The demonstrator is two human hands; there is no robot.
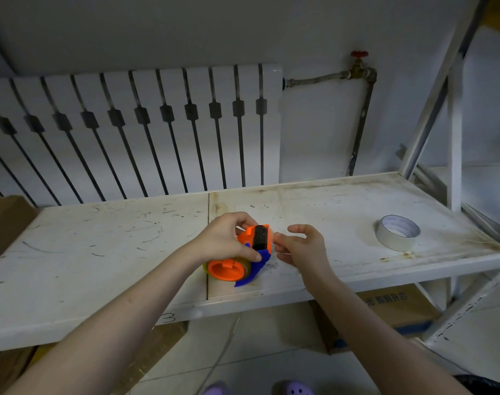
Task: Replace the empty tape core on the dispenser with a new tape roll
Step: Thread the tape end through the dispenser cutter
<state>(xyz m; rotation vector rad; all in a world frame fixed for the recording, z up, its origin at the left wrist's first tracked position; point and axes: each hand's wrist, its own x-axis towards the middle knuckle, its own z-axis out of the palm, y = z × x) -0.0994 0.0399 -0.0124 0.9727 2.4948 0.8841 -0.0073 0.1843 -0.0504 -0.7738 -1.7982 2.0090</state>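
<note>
We see the tape dispenser [243, 258] as an orange body with a round orange hub facing us, a black block at its top and a blue piece along its right and lower side; a thin yellowish, translucent ring sits around the hub, and we cannot tell whether it is tape or a bare core. It sits near the front edge of the shelf [100, 252], about midway along it, right beside the seam between the two panels. Our left hand [226, 238] wraps over the dispenser from the left, thumb and fingers closed on it and hiding part of the body. Our right hand [303, 246] is just beside it, fingers loosely spread and holding nothing. The new tape roll [398, 232] lies flat, well apart, toward the shelf's right end.
</note>
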